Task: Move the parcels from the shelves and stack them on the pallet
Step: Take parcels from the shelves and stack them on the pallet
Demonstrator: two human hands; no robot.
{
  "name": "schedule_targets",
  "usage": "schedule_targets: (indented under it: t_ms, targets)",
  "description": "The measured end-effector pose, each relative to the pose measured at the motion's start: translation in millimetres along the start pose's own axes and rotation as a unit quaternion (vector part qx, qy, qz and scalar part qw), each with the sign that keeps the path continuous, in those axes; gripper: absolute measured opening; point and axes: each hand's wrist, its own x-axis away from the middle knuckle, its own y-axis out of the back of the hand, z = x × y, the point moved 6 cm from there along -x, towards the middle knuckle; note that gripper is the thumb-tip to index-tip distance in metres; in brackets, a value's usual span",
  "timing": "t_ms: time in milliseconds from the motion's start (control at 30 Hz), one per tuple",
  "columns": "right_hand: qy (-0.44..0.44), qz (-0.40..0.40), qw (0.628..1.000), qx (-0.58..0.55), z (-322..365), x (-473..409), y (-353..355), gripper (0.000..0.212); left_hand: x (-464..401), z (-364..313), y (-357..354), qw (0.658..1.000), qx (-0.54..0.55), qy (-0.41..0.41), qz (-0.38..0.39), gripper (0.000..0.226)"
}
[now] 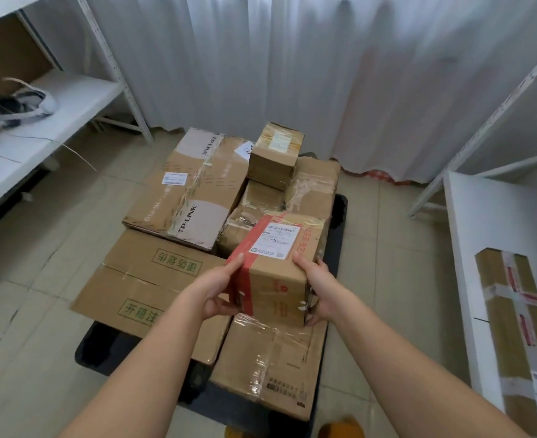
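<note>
Currently left hand and right hand each clamp a side of a small brown parcel — red tape band on its left edge, white shipping label on top — held above the taped boxes on the dark pallet.

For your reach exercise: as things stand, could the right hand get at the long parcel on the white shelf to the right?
Probably not yet. The right hand and left hand both grip the red-taped box. The long parcel lies uncovered, so the way looks free once the box is down.
</note>
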Motion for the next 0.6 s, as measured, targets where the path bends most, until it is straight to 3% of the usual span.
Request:
schedule_targets:
  t_ms: [200, 433, 500, 600]
  targets:
    - [-0.019, 0.015, 0.999, 0.035, 27.9, -54.5, -17.4, 0.085, -55.8, -18.7, 4.7, 0.997, 0.072, -0.001, -0.037, 0.041]
    - [0.002, 0.089, 0.993, 0.073, 83.1, -144.2, -20.3, 0.082, -146.2, -47.8, -16.3, 0.986, 0.13, -0.027, -0.099, 0.031]
    - [-0.005, 0.097, 0.992, 0.078, 102.5, -178.3, -17.8, 0.074, -179.5, -62.7, -20.5, 0.982, 0.137, -0.049, -0.118, 0.031]
    - [-0.003, 0.113, 0.987, 0.112, 132.9, -222.8, -17.3, 0.047, -227.9, -80.4, -20.5, 0.978, 0.15, -0.064, -0.133, 0.04]
